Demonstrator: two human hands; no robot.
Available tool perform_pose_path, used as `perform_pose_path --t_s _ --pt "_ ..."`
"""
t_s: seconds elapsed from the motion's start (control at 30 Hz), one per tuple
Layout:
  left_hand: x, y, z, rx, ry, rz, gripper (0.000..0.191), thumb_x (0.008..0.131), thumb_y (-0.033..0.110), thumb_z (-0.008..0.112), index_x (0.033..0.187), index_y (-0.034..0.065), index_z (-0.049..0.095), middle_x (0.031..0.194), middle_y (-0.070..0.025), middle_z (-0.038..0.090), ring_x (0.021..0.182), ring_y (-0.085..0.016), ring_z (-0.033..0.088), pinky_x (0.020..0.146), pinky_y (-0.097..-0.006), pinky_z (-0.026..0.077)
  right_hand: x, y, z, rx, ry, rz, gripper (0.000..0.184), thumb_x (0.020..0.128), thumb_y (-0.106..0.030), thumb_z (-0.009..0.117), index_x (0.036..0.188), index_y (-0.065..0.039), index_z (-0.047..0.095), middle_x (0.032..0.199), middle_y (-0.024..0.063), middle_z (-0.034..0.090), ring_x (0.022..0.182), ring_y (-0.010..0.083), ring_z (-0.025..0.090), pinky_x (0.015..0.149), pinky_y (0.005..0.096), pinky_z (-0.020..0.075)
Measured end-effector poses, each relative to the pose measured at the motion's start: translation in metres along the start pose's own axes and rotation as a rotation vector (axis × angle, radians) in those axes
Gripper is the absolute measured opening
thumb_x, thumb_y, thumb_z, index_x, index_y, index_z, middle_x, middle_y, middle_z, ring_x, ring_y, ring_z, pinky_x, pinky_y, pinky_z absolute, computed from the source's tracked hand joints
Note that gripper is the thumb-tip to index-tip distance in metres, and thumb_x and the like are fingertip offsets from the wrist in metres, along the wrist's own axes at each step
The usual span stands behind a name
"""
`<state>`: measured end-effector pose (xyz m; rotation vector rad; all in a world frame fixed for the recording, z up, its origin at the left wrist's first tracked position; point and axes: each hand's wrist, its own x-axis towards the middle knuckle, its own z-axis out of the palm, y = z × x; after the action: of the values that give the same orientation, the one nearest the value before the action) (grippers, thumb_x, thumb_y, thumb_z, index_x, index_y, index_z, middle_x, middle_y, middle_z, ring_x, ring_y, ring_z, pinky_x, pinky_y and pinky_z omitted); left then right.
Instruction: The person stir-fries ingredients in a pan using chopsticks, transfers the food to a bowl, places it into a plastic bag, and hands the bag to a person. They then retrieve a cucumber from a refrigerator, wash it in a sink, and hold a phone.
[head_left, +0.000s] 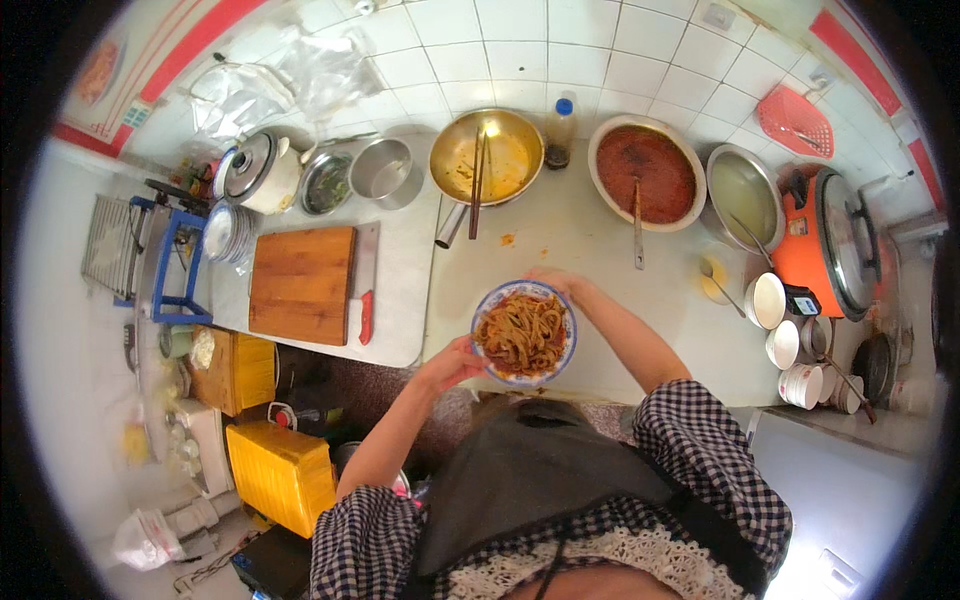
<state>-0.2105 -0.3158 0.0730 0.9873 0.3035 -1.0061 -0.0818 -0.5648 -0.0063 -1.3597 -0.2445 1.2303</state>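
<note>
A blue-and-white bowl (573, 328) filled with sauced noodles (525, 334) is between my hands, near the front edge of the counter. My left hand (456, 361) grips its lower left rim. At the far right side of the bowl, my right hand (555, 280) holds the rim, its fingers partly hidden. Beyond the bowl stands a metal frying pan (442, 165) with oily residue and a pair of chopsticks (476, 184) laid across it. A basin of red chili sauce (646, 169) with a ladle (638, 240) sits farther right.
On the left are a wooden cutting board (301, 285), a cleaver (366, 285), a steel pot (384, 174) and stacked plates (227, 232). A capped bottle (559, 135) stands by the tiled wall. To the right are a basin of pale liquid (742, 191), an orange rice cooker (806, 240) and white bowls (765, 300).
</note>
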Motion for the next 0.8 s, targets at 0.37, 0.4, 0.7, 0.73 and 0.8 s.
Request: perform_pose_path --t_s 0.37,0.4,0.7,0.73,0.8 --pt "-0.009 -0.006 0.002 0.028 -0.052 -0.007 0.051 0.079 -0.01 0.054 0.127 -0.0017 0.039 0.119 -0.0159 0.055 0.1 -0.024 0.061 0.083 -0.0357 0.054 -0.01 -0.01 0.025 0.046 0.014 -0.041 0.022 0.087 -0.022 0.057 0.095 -0.002 0.062 0.088 0.0055 0.062 0.084 0.0133 0.056 0.078 0.0283 0.0456" --pt "-0.013 -0.001 0.008 0.052 -0.062 -0.024 0.05 0.079 -0.01 0.054 0.127 -0.0017 0.039 0.119 -0.0159 0.055 0.1 -0.024 0.061 0.083 -0.0362 0.054 -0.009 -0.013 0.025 -0.272 -0.011 -0.004 0.023 0.085 -0.022 0.058 0.096 -0.002 0.061 0.088 0.0075 0.062 0.086 0.0143 0.057 0.081 0.0282 0.0449" --pt "0.0 -0.025 -0.021 0.019 -0.039 0.004 0.049 0.078 -0.013 0.051 0.125 -0.004 0.04 0.119 -0.0174 0.055 0.099 -0.026 0.061 0.083 -0.0372 0.055 -0.051 -0.075 0.036 0.045 0.241 -0.292 0.023 0.086 -0.021 0.058 0.101 -0.004 0.058 0.089 0.0026 0.059 0.076 0.0083 0.052 0.073 0.0247 0.0446" --pt "0.0 -0.023 -0.018 0.014 -0.04 0.005 0.049 0.078 -0.013 0.051 0.125 -0.004 0.04 0.119 -0.0174 0.055 0.099 -0.026 0.061 0.083 -0.0372 0.055 -0.064 -0.08 0.042 0.043 0.24 -0.287 0.023 0.086 -0.021 0.058 0.101 -0.004 0.058 0.089 0.0026 0.059 0.076 0.0083 0.052 0.073 0.0247 0.0446" --pt "0.005 -0.015 -0.01 -0.018 0.061 0.025 0.047 0.078 -0.012 0.05 0.124 -0.005 0.041 0.117 -0.0178 0.056 0.098 -0.026 0.061 0.083 -0.0369 0.055 -0.088 -0.08 0.056 -0.341 0.249 -0.167 0.028 0.087 -0.027 0.058 0.104 -0.006 0.058 0.092 0.0041 0.057 0.08 0.0111 0.053 0.073 0.0267 0.045"
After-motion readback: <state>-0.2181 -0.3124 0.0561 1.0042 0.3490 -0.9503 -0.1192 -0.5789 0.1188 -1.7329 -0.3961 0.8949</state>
